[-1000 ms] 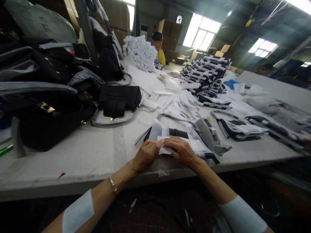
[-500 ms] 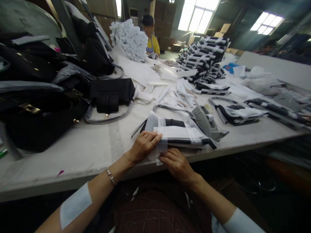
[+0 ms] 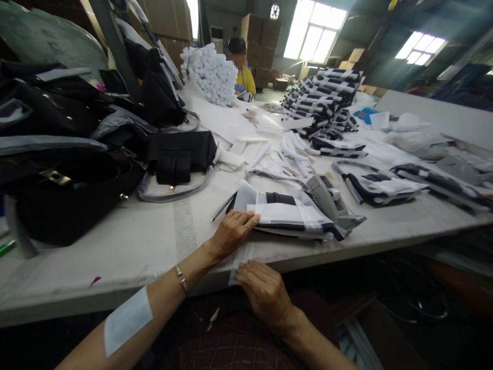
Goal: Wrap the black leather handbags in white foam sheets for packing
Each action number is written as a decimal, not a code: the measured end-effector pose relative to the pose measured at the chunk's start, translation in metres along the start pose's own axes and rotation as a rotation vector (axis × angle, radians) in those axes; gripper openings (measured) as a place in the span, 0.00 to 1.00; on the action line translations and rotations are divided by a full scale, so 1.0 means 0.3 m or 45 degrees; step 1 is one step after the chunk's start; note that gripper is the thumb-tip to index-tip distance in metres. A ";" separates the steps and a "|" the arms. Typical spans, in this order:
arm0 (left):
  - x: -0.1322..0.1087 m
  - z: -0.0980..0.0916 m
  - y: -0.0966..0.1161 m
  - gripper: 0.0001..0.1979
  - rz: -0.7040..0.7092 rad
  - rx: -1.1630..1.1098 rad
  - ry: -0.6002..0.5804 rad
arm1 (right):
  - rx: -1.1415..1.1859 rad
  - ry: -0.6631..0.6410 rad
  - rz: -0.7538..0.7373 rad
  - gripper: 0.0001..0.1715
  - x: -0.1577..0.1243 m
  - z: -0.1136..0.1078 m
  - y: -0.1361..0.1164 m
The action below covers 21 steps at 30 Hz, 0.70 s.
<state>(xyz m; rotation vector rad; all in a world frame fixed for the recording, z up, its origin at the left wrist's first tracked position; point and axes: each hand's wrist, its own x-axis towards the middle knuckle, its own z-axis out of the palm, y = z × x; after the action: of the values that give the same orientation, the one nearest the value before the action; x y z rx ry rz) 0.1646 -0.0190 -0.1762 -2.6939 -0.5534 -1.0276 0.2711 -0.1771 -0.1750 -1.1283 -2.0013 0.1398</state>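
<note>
Right hand [image 3: 266, 292] pinches clear strip [image 3: 233, 277], can't tell if left hand [image 3: 233, 233] grips bag [image 3: 287, 214]. Crooked tug could crease the strip.

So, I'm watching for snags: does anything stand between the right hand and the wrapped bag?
Nothing visible blocks the right hand. Between it and the bag lie the table edge and a translucent strip at its fingertips; the left hand rests at the bag's near left corner.
</note>
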 end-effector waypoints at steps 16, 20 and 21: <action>-0.010 0.007 -0.004 0.11 0.027 -0.044 0.081 | -0.349 -0.479 0.634 0.20 0.503 -0.226 0.557; -0.006 -0.002 -0.006 0.10 0.016 -0.040 0.051 | -0.249 -0.588 0.482 0.27 0.496 -0.242 0.564; -0.005 -0.005 -0.007 0.10 0.017 -0.042 0.039 | -0.231 -0.606 0.440 0.29 0.493 -0.249 0.567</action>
<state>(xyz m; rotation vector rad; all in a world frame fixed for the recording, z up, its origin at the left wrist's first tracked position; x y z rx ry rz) 0.1620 -0.0180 -0.1760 -2.7020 -0.5164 -1.0822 0.3967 0.0149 -0.1143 -1.6774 -2.2397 0.4478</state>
